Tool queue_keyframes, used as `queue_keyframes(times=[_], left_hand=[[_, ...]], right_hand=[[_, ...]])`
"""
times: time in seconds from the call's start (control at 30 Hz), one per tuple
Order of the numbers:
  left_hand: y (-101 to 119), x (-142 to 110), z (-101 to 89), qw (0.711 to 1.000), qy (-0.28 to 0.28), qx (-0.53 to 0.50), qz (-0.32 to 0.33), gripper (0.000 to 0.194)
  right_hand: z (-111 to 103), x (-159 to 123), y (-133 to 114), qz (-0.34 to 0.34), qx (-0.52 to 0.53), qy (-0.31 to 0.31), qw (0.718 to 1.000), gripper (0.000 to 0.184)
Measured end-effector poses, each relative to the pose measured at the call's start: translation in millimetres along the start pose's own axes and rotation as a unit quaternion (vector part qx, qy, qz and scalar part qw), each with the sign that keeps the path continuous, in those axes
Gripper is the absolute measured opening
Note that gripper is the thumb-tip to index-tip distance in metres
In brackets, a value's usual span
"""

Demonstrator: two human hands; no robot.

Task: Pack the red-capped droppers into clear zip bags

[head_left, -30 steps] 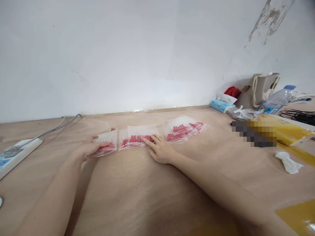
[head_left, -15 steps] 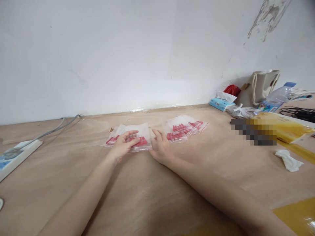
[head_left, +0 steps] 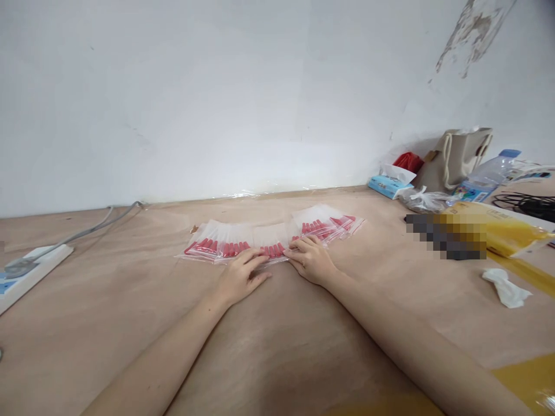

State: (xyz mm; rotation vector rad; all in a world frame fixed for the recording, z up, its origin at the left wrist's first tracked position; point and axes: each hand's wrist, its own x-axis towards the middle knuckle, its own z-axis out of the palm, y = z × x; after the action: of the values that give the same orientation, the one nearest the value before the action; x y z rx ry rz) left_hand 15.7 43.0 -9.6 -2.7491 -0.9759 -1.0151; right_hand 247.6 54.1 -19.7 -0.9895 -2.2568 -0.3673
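Note:
A small clear zip bag (head_left: 271, 236) with several red pieces inside lies between my hands. Resting on its lower left edge are the stretched fingers of my left hand (head_left: 243, 276), thumb held apart. My right hand (head_left: 313, 260) touches the lower right corner with extended fingers, and partly covers the neighbouring bags. More clear bags (head_left: 229, 233) of red pieces overlap on the left. Another overlapping group of bags (head_left: 315, 216) fans out on the right. What exactly the red pieces are is too small to tell.
A power strip (head_left: 47, 267) with a grey cable is at the left. At the right are a tissue pack (head_left: 390, 186), a cloth bag (head_left: 451, 156), a plastic bottle (head_left: 492, 173), a yellow package (head_left: 498, 224) and a crumpled tissue (head_left: 507, 288). A white wall (head_left: 217, 104) stands behind.
Both hands have moved down, and the left also to the right. A bag with red pieces now shows in the gap between the left and right groups, under my fingertips.

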Motion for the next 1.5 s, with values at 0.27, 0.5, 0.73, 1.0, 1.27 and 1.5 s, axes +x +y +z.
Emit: queue_keyframes(times=[0.27,0.5,0.73,1.0,1.27,1.5], left_hand=[[-19,-3,17.1,0.996,0.04,0.069,0.036,0.02],[-15,-3,6.2,0.988,0.05,0.128,0.069,0.021],[-3,5,-7.7,0.983,0.033,0.152,0.098,0.02],[5,8,-3.8,0.982,0.032,0.162,0.091,0.023],[10,8,4.0,0.98,0.029,0.166,0.102,0.027],[14,10,-3.3,0.98,0.028,0.166,0.104,0.024]], right_hand=[[-2,-1,2,0.045,0.032,-0.003,0.998,0.018],[-5,0,-1,0.016,-0.016,0.022,1.0,0.019],[-5,-1,0,-0.022,-0.081,0.016,0.996,0.025],[-8,2,-8,-0.009,-0.081,0.022,0.996,0.019],[3,15,-33,-0.115,-0.057,0.019,0.992,0.024],[-4,15,-29,-0.11,-0.12,0.008,0.987,0.028]])
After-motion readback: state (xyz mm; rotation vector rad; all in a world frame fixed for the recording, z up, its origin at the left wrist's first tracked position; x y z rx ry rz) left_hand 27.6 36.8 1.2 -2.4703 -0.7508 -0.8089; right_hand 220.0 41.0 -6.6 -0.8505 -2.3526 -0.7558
